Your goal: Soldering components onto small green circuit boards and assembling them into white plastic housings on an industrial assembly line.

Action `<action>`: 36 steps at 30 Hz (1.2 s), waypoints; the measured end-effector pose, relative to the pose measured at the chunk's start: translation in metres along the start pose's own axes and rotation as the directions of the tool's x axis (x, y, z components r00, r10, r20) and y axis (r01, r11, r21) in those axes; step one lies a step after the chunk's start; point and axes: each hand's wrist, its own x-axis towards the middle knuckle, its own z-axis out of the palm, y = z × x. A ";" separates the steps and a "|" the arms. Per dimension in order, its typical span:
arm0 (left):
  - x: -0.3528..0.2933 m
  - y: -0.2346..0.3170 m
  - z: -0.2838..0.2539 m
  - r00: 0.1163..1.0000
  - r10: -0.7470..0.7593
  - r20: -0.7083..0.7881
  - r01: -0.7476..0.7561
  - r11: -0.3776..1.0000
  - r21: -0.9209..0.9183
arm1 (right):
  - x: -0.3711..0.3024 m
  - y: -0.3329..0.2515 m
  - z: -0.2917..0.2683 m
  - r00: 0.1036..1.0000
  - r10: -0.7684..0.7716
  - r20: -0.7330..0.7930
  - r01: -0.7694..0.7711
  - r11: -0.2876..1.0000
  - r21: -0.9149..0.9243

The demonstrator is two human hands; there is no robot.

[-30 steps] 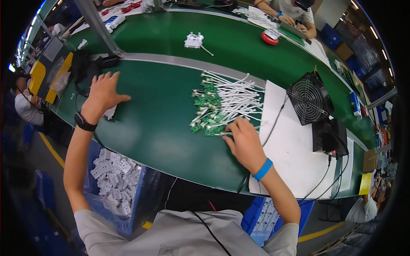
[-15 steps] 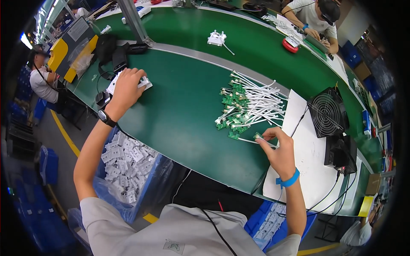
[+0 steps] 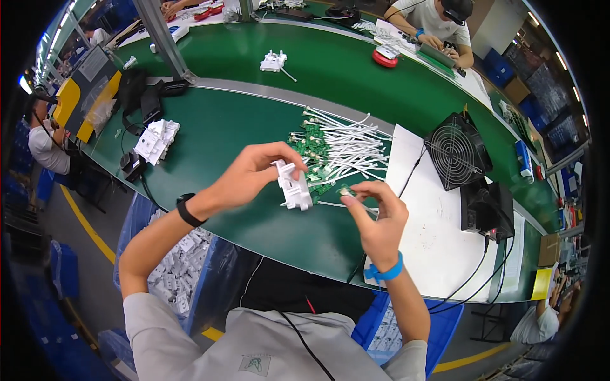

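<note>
My left hand (image 3: 244, 174) grips a white plastic housing (image 3: 293, 187) by its upper edge, raised over the green work surface. Close to its right, my right hand (image 3: 381, 222) pinches a small green circuit board (image 3: 345, 190) between thumb and fingertips; a white cable runs from the board back under the fingers. The housing and this board are apart. Just behind both hands lies a pile of green circuit boards (image 3: 312, 141) with white cables (image 3: 356, 149) fanned out to the right. Several white housings (image 3: 156, 141) are stacked at the left of the table.
A white sheet (image 3: 419, 254) covers the table's right, with a black fan (image 3: 456, 152) and cables there. Behind a metal rail runs a green conveyor belt (image 3: 356, 82) carrying a white housing (image 3: 273, 61). A bag-lined bin of white parts (image 3: 181, 270) stands below left. A co-worker (image 3: 438, 32) sits across.
My left hand has come from the stack at the left to the middle, bringing a white housing. My right hand has lifted its circuit board slightly off the table. The view has shifted.
</note>
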 end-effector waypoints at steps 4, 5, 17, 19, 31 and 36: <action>0.007 -0.007 0.036 0.983 -0.144 0.113 0.179 0.633 -0.753 | 0.005 -0.019 0.006 0.996 -0.086 -0.031 0.087 0.996 0.031; 0.010 -0.007 0.043 0.973 -0.165 0.163 0.229 0.571 -0.788 | 0.006 -0.023 0.005 0.988 -0.151 -0.018 0.151 0.989 -0.007; 0.016 0.018 0.098 0.788 -0.493 0.370 0.578 0.382 -0.721 | -0.001 -0.025 -0.010 0.882 -0.463 0.091 0.466 0.827 -0.313; 0.016 0.013 0.094 0.764 -0.511 0.393 0.612 0.382 -0.692 | -0.001 -0.025 -0.014 0.896 -0.432 0.100 0.442 0.856 -0.269; 0.018 0.005 0.095 0.721 -0.490 0.490 0.680 0.365 -0.636 | -0.009 -0.021 -0.019 0.917 -0.373 0.141 0.394 0.900 -0.188; 0.017 0.003 0.099 0.714 -0.491 0.499 0.684 0.335 -0.648 | -0.010 -0.017 -0.018 0.870 -0.464 0.169 0.493 0.831 -0.257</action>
